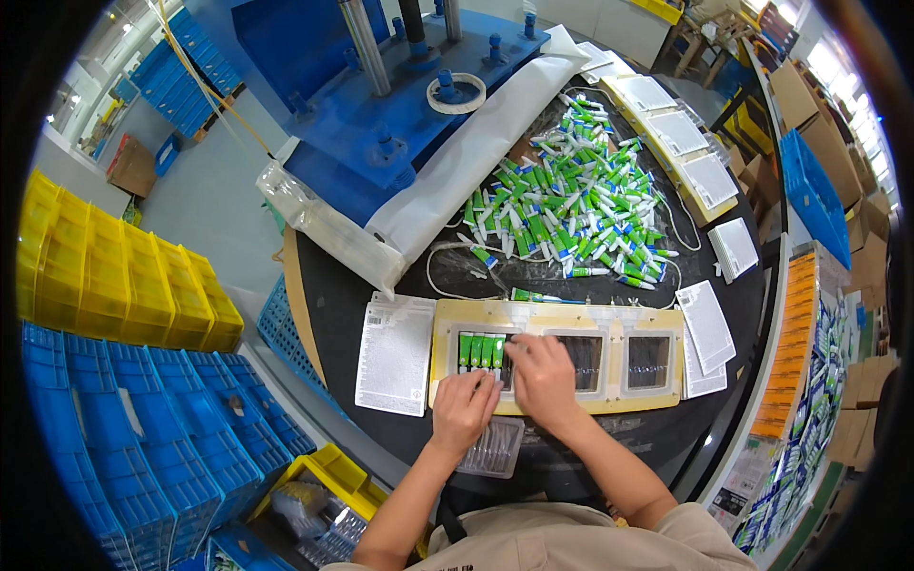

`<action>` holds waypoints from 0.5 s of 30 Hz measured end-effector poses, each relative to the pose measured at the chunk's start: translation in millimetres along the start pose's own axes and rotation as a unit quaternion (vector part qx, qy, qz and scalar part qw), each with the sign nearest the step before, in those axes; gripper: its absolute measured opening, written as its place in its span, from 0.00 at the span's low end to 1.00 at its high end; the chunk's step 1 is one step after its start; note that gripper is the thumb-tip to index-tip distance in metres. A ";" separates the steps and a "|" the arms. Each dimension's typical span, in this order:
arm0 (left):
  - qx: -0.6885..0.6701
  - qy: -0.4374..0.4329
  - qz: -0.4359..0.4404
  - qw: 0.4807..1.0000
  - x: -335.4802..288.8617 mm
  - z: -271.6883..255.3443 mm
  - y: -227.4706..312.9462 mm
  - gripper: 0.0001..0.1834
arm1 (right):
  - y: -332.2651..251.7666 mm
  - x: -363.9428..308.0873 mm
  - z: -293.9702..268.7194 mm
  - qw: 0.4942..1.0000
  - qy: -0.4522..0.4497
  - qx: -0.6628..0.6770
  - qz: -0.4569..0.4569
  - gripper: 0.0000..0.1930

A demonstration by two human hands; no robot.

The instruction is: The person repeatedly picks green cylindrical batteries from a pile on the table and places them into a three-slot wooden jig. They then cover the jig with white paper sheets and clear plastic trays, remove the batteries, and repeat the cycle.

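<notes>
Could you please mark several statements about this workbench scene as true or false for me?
1. Both the left hand and the right hand are at the yellow frame. True.
2. The green tubes set in the frame are in its rightmost window. False: the green tubes are in the leftmost window.
3. A loose pile of tubes lies beyond the frame. True.
4. A white ring lies on the floor. False: the white ring rests on the blue machine.
5. A clear plastic tray lies on the person's side of the frame. True.
6. The crates stacked at the left are all red. False: they are yellow crates and blue crates.
</notes>
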State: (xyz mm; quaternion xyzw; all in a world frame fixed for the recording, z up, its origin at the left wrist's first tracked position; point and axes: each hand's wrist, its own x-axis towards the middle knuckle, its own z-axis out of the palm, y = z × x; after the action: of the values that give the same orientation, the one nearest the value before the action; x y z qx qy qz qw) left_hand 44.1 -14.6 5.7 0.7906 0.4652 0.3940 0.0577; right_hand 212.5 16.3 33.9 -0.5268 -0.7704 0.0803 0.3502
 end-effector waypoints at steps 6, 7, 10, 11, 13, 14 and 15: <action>0.042 -0.117 0.014 0.992 -2.6 -1.3 -1.6 0.21 | 57.8 102.1 58.2 0.995 0.019 -0.017 0.092 0.07; 0.049 -0.153 0.007 0.987 -3.9 -1.3 -2.6 0.22 | 65.9 118.2 75.4 0.994 -0.031 -0.046 0.089 0.07; 0.048 -0.189 0.011 0.981 -8.7 -3.1 -6.6 0.26 | 82.5 135.0 96.0 0.991 -0.081 -0.074 0.082 0.09; 0.046 -0.188 0.018 0.981 -10.6 -4.3 -7.9 0.26 | 86.0 133.3 94.6 0.986 -0.104 -0.076 0.101 0.09; 0.041 -0.193 0.021 0.980 -13.8 -4.8 -9.4 0.26 | 93.7 123.0 81.1 0.985 -0.106 -0.082 0.110 0.10; 0.043 -0.195 0.028 0.979 -15.2 -4.8 -10.0 0.27 | 98.0 114.7 71.2 0.989 -0.096 -0.063 0.095 0.10; 0.046 -0.196 0.032 0.979 -16.4 -4.2 -10.1 0.27 | 101.0 108.6 65.2 0.986 -0.113 -0.055 0.105 0.11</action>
State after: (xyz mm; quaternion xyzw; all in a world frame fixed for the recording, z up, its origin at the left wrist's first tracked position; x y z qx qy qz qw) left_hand 30.0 -22.9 -5.3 0.8689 0.4367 0.2113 0.0983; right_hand 226.5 170.2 -14.9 -0.6109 -0.7486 0.1330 0.2206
